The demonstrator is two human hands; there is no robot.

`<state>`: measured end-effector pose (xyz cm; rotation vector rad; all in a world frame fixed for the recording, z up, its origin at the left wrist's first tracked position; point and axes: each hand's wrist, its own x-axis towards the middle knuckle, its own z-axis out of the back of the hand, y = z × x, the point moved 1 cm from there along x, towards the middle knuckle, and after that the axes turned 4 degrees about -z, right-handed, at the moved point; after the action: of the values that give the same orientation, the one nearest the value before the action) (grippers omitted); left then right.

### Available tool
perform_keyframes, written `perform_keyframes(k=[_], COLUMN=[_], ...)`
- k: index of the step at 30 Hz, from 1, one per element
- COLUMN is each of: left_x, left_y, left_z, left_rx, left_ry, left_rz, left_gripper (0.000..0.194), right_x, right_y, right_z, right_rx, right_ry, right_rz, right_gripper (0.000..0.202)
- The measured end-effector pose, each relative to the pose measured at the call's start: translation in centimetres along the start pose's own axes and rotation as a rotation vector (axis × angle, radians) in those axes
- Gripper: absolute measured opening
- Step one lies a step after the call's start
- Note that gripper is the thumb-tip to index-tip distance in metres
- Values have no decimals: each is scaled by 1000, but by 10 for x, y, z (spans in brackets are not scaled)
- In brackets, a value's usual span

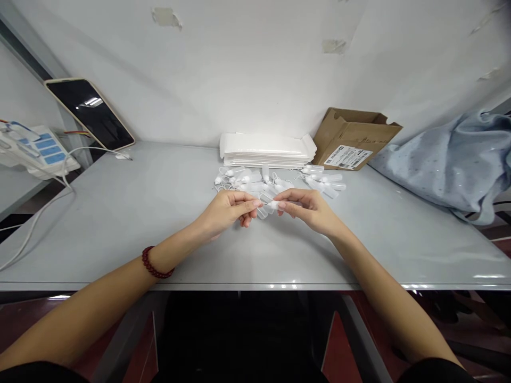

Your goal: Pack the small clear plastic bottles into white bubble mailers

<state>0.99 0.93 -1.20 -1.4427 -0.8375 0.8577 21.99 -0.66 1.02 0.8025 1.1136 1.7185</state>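
Observation:
Over the middle of the grey table, my right hand (pixel 309 210) pinches a small white piece (pixel 273 205) between thumb and fingers. My left hand (pixel 233 210) is closed beside it, thumb against forefinger, at what looks like a thin cord on the same piece. The fingertips of both hands are a short way apart. Just beyond them lies a loose pile of clear and white plastic pieces with white loops (pixel 247 179), and more of these pieces (pixel 329 183) lie to the right. My fingers cover part of the pile.
White flat boxes (pixel 267 146) are stacked against the wall, beside an open cardboard box (pixel 351 139). A pale blue cloth (pixel 451 165) lies at the right. A phone (pixel 93 113), a power strip (pixel 40 151) and a white cable (pixel 43 207) are at the left.

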Motion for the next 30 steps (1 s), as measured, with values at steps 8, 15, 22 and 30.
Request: perform_keyframes(k=[8, 15, 22, 30], left_x=[-1, -1, -2, -4], left_y=[2, 3, 2, 2], left_z=[1, 0, -1, -3], left_rx=[93, 111, 132, 144], left_ry=[-39, -52, -59, -49], left_rz=[-22, -38, -37, -57], left_gripper=[25, 25, 25, 26], right_x=[0, 0, 0, -2], right_y=[-3, -3, -4, -4], right_z=[-4, -6, -10, -11], right_rx=[-89, -190, -148, -130], right_ry=[-21, -34, -25, -33], right_rz=[-10, 16, 36, 45], right_gripper=[25, 25, 23, 22])
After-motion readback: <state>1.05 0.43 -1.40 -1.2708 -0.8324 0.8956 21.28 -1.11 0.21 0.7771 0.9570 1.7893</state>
